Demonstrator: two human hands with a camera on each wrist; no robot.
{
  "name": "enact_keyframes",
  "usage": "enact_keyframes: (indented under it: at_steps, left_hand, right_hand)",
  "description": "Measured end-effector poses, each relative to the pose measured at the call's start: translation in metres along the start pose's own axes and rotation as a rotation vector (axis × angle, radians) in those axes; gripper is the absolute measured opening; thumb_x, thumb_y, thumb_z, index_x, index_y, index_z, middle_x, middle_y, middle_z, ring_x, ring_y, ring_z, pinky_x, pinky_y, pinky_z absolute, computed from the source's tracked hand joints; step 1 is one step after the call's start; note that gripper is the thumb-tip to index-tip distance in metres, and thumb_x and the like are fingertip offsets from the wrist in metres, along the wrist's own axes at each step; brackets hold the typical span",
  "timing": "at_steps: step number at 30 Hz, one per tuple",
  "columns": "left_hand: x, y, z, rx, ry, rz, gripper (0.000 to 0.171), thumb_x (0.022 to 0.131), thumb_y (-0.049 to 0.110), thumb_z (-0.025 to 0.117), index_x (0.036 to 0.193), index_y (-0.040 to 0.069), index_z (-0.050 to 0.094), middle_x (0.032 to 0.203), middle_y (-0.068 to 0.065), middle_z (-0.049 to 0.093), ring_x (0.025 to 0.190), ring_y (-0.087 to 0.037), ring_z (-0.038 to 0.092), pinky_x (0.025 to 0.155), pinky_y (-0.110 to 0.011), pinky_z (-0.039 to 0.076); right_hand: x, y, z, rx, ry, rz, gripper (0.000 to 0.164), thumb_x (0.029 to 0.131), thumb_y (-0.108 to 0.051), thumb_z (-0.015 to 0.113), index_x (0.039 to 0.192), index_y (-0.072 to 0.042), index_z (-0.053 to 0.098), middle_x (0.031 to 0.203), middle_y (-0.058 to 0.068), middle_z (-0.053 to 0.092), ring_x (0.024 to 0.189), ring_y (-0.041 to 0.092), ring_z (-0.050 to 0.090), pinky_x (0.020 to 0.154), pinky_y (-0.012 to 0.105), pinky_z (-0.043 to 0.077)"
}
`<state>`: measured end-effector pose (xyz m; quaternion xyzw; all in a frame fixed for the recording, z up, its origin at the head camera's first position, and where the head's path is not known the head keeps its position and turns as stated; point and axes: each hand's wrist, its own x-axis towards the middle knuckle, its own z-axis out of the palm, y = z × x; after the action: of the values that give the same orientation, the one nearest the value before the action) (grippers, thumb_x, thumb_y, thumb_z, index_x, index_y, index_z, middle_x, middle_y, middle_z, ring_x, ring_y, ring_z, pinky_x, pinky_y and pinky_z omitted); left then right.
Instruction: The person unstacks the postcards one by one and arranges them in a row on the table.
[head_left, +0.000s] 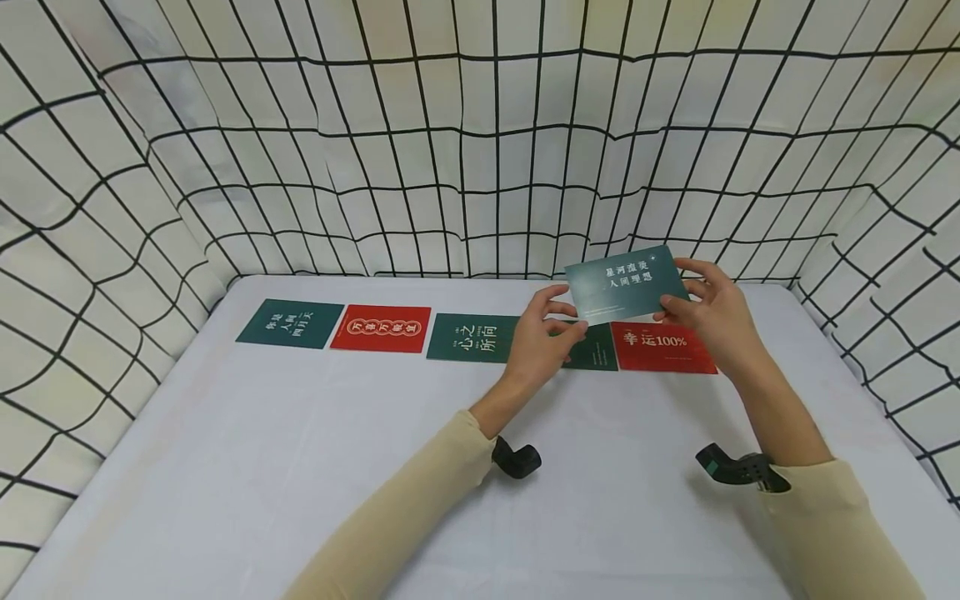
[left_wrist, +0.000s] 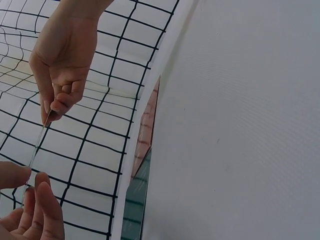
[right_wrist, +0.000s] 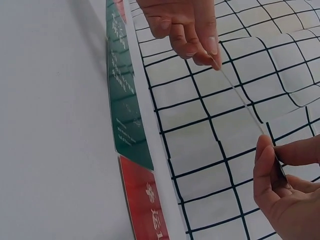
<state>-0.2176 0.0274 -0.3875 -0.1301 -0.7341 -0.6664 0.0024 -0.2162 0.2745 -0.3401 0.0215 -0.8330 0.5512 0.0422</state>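
Note:
Both hands hold up a teal-green card point(head_left: 626, 285) with white Chinese lettering, tilted above the back of the table. At its lower left corner, the left hand point(head_left: 542, 337) pinches the edge between thumb and fingers. The right hand point(head_left: 712, 321) grips the right edge, thumb on the printed face. In both wrist views the card shows nearly edge-on, a thin line point(right_wrist: 242, 102) between the fingertips. Below it lie a red card point(head_left: 660, 354) and a green card point(head_left: 600, 354), the latter partly hidden by the left hand and the held card.
Farther left in the same row lie another green card point(head_left: 472, 337), a red card point(head_left: 381, 328) and a dark green card point(head_left: 291, 323). A white cloth covers the table point(head_left: 585, 517). Black grid netting point(head_left: 495, 133) over white sheeting encloses the back and sides.

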Motion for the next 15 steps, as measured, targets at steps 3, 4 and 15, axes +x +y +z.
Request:
enact_keyframes:
  at_steps: [3, 4, 15]
  left_hand:
    - [0.001, 0.0, 0.003, -0.001, 0.003, 0.0, 0.058, 0.098, 0.009, 0.071, 0.151, 0.015, 0.047, 0.123, -0.014, 0.066, 0.095, -0.026, 0.076, 0.057, -0.021, 0.053]
    - [0.002, 0.0, 0.005, 0.0, 0.005, -0.001, 0.058, 0.098, 0.009, 0.071, 0.151, 0.014, 0.047, 0.123, -0.014, 0.066, 0.095, -0.026, 0.075, 0.057, -0.021, 0.053]
    - [0.004, -0.002, 0.019, 0.031, -0.003, 0.002, 0.06, 0.1, 0.011, 0.068, 0.155, 0.016, 0.045, 0.123, -0.011, 0.066, 0.095, -0.024, 0.076, 0.059, -0.019, 0.053]
  right_hand:
    - [0.0, 0.001, -0.002, -0.003, 0.001, -0.005, 0.07, 0.105, -0.017, 0.061, 0.164, -0.01, 0.025, 0.119, -0.002, 0.062, 0.08, 0.005, 0.074, 0.083, 0.011, 0.057]
    - [0.0, 0.001, -0.003, -0.004, 0.001, -0.005, 0.07, 0.105, -0.018, 0.061, 0.164, -0.009, 0.024, 0.119, -0.004, 0.062, 0.08, 0.004, 0.074, 0.083, 0.011, 0.057]
    - [0.001, 0.005, -0.014, -0.01, 0.014, 0.013, 0.069, 0.105, -0.016, 0.061, 0.163, -0.005, 0.025, 0.108, -0.015, 0.063, 0.079, 0.001, 0.073, 0.081, 0.011, 0.058]
